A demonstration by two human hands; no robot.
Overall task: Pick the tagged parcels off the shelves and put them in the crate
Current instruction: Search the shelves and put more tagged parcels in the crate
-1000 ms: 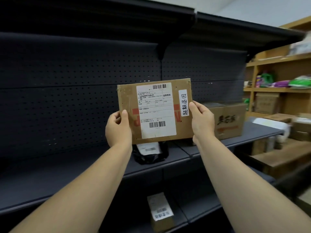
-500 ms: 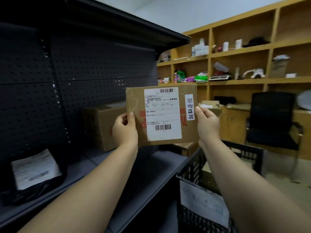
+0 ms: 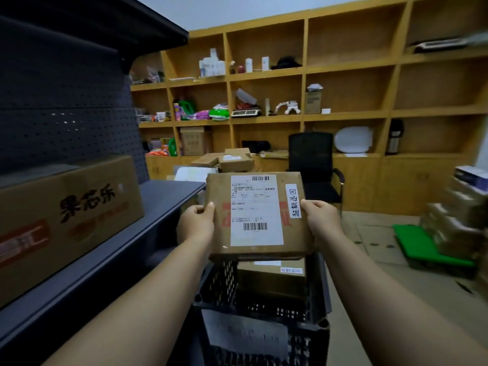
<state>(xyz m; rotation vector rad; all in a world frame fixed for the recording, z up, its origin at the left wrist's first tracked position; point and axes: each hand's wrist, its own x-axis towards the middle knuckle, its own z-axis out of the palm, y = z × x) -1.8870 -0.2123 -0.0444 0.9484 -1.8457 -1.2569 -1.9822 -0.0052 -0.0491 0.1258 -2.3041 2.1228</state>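
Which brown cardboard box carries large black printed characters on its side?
The big brown cardboard box on the dark shelf, left; the held parcel bears only labels.

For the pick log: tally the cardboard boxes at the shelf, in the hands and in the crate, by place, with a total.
On the dark shelf: 1, the big printed box.
Held over the crate in both hands' grip: 1, the tagged parcel, left hand, right hand.
Inside the black crate: 1 visible, a tagged box.
Total: 3.
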